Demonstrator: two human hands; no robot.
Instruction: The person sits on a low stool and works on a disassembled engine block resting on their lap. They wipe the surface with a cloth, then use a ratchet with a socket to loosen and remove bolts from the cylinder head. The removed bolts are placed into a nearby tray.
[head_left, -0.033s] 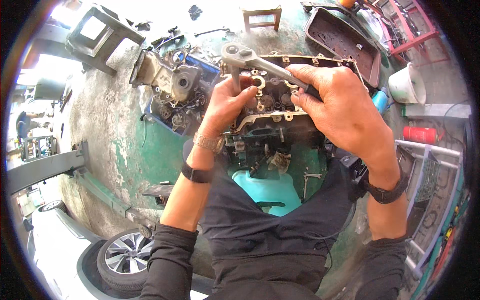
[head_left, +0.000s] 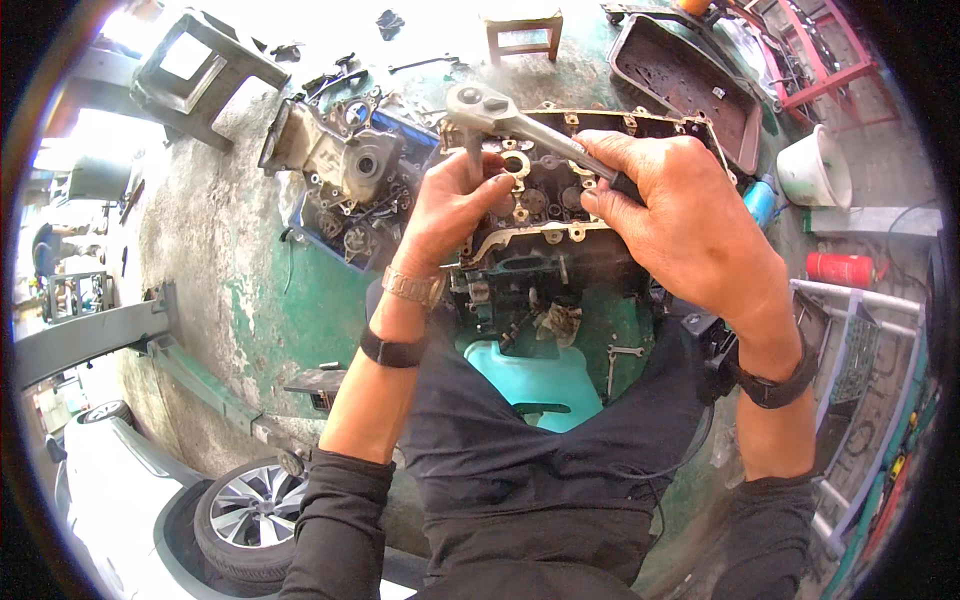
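Note:
My right hand (head_left: 680, 215) is closed around the dark grip of a ratchet wrench (head_left: 525, 125), whose steel handle slants up and left to its round head. Below that head, my left hand (head_left: 455, 210) wraps its fingers and thumb round the upright extension bar (head_left: 468, 150). The bar's lower end is hidden behind this hand. Both hands are over the left and middle part of an opened engine (head_left: 540, 236), which has a pale metal rim and dark, oily inner parts. A pale ring-shaped seat (head_left: 516, 165) shows just right of my left fingertips.
At left, a blue crate (head_left: 340, 255) holds metal engine parts, with a large cast cover (head_left: 345, 150) on top. A brown drip tray (head_left: 690, 90) and white bucket (head_left: 812, 170) stand far right. Between my legs are a turquoise stool (head_left: 535, 380) and a spanner (head_left: 612, 370).

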